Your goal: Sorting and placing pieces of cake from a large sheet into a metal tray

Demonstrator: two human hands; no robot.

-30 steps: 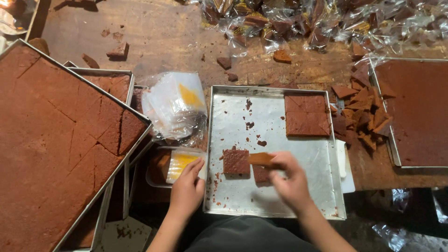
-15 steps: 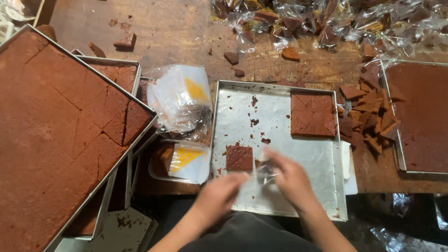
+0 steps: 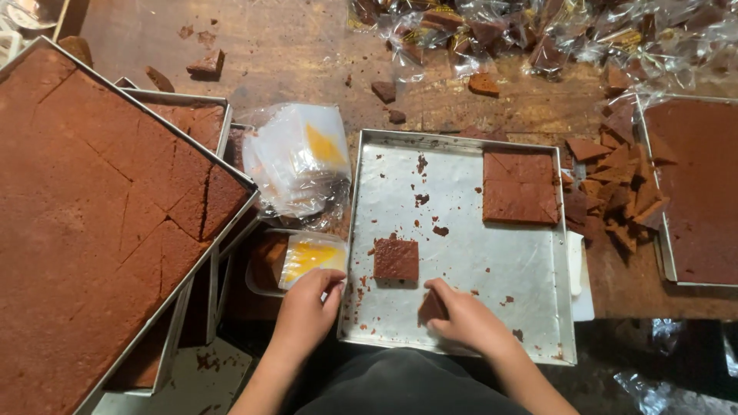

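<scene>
The right hand [image 3: 467, 321] lay inside the near edge of the metal tray [image 3: 492, 253], fingers curled closed around a small brown cake piece [image 3: 432, 307] that peeked out on its thumb side. A square cake piece [image 3: 397, 259] sat on the tray just beyond and left of that hand, apart from it. The left hand [image 3: 306, 311] rested off the tray's near left corner, fingertips pinching the edge of a clear wrapper [image 3: 311, 256] with a yellow patch.

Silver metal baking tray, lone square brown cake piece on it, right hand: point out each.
silver metal baking tray [image 3: 492, 269], head view, bare floor.
square brown cake piece [image 3: 397, 259], head view, top face.
right hand [image 3: 467, 321], head view, back.
</scene>
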